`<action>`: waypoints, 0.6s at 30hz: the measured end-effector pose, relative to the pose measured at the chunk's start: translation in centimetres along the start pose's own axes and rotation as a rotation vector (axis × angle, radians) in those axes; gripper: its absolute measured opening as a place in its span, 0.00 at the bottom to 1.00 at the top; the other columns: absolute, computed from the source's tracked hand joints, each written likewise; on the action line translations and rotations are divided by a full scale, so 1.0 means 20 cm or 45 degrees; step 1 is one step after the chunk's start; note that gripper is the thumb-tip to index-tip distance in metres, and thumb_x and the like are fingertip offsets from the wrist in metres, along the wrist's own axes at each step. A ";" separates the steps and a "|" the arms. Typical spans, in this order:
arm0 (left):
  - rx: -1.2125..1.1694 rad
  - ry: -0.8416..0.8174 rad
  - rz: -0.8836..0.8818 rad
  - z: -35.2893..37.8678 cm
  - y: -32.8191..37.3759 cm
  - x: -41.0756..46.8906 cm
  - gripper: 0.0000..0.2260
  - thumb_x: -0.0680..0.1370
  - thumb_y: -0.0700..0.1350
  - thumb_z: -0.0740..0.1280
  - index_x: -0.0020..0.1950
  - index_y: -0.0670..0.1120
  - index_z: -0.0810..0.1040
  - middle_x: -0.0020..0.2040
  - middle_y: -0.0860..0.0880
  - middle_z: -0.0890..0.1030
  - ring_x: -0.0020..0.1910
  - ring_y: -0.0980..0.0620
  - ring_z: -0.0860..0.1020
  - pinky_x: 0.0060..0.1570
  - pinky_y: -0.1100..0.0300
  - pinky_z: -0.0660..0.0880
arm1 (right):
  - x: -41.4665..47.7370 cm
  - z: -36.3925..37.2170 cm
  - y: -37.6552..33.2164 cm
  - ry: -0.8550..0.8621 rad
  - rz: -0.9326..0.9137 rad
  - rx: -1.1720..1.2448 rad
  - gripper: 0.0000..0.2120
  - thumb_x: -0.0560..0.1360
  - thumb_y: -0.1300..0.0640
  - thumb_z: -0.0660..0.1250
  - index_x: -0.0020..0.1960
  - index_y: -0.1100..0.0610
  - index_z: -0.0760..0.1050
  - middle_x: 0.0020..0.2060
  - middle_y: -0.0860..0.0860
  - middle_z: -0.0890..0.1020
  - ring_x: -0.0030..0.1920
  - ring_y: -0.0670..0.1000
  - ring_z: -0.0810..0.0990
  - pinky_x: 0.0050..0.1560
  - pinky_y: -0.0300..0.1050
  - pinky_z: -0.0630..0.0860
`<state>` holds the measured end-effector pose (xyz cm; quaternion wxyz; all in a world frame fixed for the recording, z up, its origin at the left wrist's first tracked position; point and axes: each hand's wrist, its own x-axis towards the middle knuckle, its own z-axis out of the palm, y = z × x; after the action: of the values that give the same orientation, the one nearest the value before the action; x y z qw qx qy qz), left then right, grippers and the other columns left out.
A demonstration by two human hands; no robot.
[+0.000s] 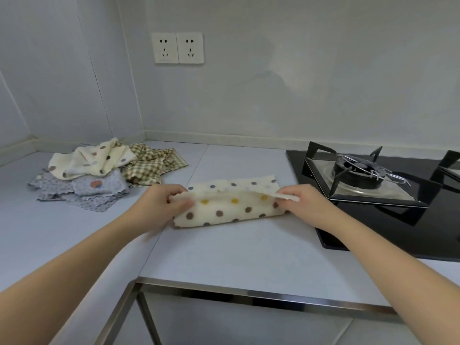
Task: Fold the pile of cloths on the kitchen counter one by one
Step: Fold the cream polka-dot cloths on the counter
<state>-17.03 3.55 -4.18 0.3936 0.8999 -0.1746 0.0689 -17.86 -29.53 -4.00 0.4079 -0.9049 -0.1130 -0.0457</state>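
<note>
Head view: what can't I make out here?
All in the head view:
Pile: count unclear, top cloths cover lower ones.
Spotted cloth: its ends hidden by the left hand and right hand.
Stove: right side cut off by the frame edge.

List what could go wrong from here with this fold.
1. The right hand pinches the dotted cloth right beside the gas hob; a wide sweep might drag fabric onto it.
2. The left hand and the right hold only the ends of the raised edge, so the middle may sag and the fold land crooked.
</note>
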 end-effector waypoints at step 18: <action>0.545 0.296 -0.390 0.25 0.04 0.34 0.13 0.79 0.37 0.57 0.34 0.44 0.61 0.28 0.47 0.68 0.27 0.51 0.65 0.25 0.58 0.56 | 0.42 0.12 0.01 0.236 0.372 -0.605 0.11 0.76 0.57 0.55 0.35 0.56 0.65 0.34 0.51 0.72 0.39 0.58 0.73 0.31 0.43 0.61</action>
<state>-11.08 -2.33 -5.20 0.2181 0.9644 0.0283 0.1466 -9.68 -26.39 -4.25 0.1953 -0.9737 0.0702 -0.0942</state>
